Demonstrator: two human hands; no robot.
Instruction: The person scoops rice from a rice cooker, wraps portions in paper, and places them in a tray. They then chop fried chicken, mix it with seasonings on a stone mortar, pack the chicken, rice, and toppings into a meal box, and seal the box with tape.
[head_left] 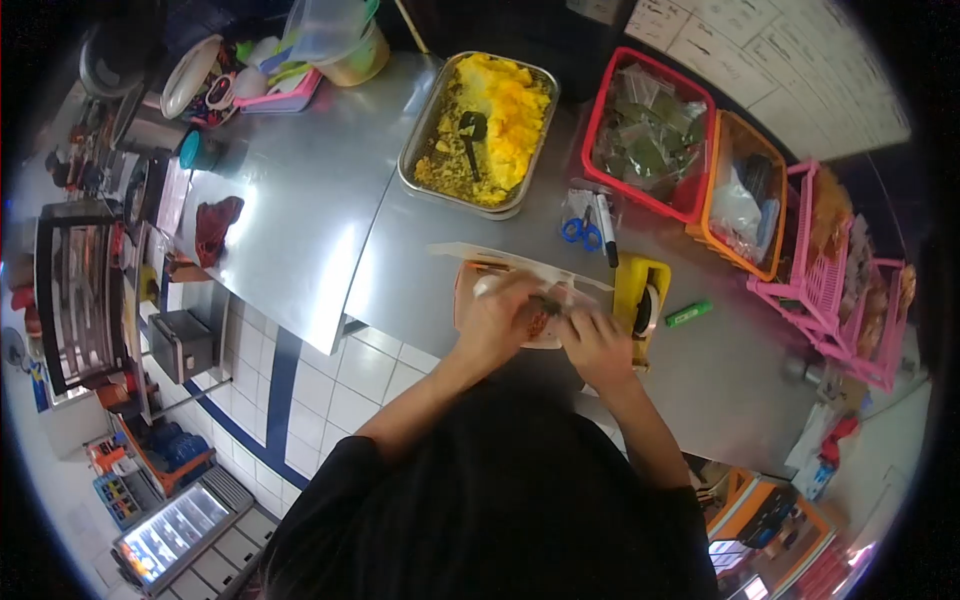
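Note:
My left hand and my right hand meet over an open takeaway box at the table's near edge. The fingers of both are pinched together around a small dark piece, blurred and partly hidden, with what looks like clear plastic beside it. Inside the box a white, egg-like item shows beside my left fingers, and reddish-brown food lies under my hands. The box's pale lid flap is folded back on the far side.
Beyond the box stands a metal tray of yellow rice with a black spoon. To the right are a yellow tape dispenser, blue-handled scissors, a marker, a green object, and red, orange and pink baskets.

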